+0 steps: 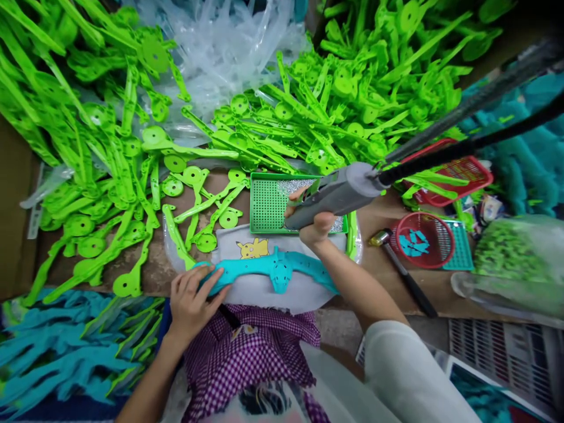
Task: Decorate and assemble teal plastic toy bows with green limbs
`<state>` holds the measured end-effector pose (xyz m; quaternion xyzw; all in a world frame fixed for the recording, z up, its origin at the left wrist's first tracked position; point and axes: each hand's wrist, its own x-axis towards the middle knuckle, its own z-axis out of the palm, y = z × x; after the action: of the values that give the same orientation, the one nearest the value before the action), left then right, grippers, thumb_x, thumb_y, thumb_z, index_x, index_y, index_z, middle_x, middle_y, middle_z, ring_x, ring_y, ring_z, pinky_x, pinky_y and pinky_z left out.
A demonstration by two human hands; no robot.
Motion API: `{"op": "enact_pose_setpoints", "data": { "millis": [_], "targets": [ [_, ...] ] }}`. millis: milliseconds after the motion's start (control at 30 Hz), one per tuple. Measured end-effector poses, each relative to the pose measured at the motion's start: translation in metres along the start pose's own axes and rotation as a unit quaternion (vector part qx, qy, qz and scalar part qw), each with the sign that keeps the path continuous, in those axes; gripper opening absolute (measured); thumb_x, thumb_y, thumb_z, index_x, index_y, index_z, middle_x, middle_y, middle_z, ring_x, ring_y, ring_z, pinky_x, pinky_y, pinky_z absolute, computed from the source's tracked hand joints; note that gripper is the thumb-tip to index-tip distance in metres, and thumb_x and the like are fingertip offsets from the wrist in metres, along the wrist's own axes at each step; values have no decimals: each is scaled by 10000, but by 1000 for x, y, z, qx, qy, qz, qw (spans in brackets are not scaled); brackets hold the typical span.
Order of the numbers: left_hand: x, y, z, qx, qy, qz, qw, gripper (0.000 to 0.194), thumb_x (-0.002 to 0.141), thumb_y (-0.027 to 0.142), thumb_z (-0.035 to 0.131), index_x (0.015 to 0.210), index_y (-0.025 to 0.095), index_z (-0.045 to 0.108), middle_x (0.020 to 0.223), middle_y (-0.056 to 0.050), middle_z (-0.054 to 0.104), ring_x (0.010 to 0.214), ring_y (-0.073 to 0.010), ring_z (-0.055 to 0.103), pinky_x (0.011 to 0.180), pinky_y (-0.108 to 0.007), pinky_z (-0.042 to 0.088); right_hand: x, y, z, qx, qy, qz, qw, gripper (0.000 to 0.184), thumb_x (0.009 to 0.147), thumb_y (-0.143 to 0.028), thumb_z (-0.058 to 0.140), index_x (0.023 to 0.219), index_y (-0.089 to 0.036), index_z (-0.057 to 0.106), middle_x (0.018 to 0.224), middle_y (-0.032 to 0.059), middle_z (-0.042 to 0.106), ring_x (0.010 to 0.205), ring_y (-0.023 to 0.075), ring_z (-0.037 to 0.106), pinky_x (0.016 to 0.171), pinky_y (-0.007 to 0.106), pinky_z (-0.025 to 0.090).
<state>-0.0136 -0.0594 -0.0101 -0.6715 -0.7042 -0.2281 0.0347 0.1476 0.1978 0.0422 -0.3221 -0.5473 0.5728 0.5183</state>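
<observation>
A blue plastic part (247,267) with a knob in its middle lies across a pale cloth (264,294) in front of me. My left hand (196,296) grips its left end, fingers on top. My right hand (315,226) is wrapped round a grey electric screwdriver (339,197), which is tilted, with cables running from its rear end up to the right. The screwdriver's tip is hidden by the hand, above a green perforated tray (267,202) holding small silvery screws (293,186). A yellow cartoon figure (253,248) shows on the cloth behind the blue part.
Bright green plastic parts (264,141) are heaped at the back and left. A hammer (405,273) lies on the right near a red basket (425,261) with blue pieces. Beyond stands a bag of small green pieces (520,258). Blue parts (66,352) are piled lower left.
</observation>
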Motion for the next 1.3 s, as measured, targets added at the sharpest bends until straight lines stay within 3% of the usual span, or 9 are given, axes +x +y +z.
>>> {"op": "enact_pose_setpoints", "data": {
  "millis": [200,367,600,700,767,933,1067,1200,1300],
  "targets": [
    [0,0,0,8,1,3,1000,423,877,297,761,1274,322,619,1102,-59,730,1047,-273,680,898,-440,486,21,1,-19,-46,56,-54,996,791,517,-1010,505,729,-251,574,548,-20,515,441,168,571,388,301,444],
    [-1,-2,4,10,-4,-1,1000,432,888,315,745,1299,331,613,1125,-57,728,1058,-273,680,923,-439,480,47,17,-27,-79,134,-127,980,707,687,-953,411,776,-271,574,594,-23,520,454,152,570,444,316,479],
    [10,2,-19,-56,-13,21,998,470,933,241,678,1390,263,569,1190,-99,715,1101,-271,676,989,-431,473,51,24,-25,-79,119,-178,974,692,724,-920,435,868,-261,591,645,-22,534,527,173,637,515,345,546],
    [50,14,-34,-123,-68,118,983,494,977,158,575,1462,217,499,1294,-107,693,1225,-240,633,1099,-415,434,49,12,-21,-95,126,-173,972,739,722,-952,364,878,-265,585,702,7,570,583,181,663,493,328,533],
    [94,23,-25,-153,-140,216,954,406,1003,193,535,1407,221,559,1328,-89,684,1260,-231,615,1110,-405,427,50,2,-17,-81,149,-196,966,717,724,-938,388,881,-265,579,709,5,566,531,161,624,438,303,490],
    [225,32,58,-149,-353,270,883,291,1025,268,457,1014,182,735,1010,-97,746,912,-200,682,835,-310,500,49,-17,-19,-35,171,-231,957,584,769,-847,479,858,-275,558,608,-43,478,377,118,454,372,286,413],
    [281,29,99,-103,-319,192,922,300,992,197,440,987,109,727,1049,-160,705,980,-251,653,865,-356,490,43,-24,-37,-70,129,-194,970,681,728,-941,386,825,-284,537,607,-27,449,452,165,540,411,316,444],
    [278,21,92,-123,-240,143,952,422,916,49,384,1209,123,680,1218,-157,666,1040,-251,643,891,-383,497,43,-26,-47,-89,127,-178,972,754,658,-982,385,871,-278,550,635,-29,447,470,155,544,435,317,456],
    [267,12,84,-126,-221,136,957,469,844,-4,402,1153,161,714,1229,-126,664,1076,-248,627,910,-386,499,48,-20,-40,-73,123,-176,974,739,662,-962,414,881,-270,558,626,-37,457,444,134,515,432,305,451]
  ]
}}
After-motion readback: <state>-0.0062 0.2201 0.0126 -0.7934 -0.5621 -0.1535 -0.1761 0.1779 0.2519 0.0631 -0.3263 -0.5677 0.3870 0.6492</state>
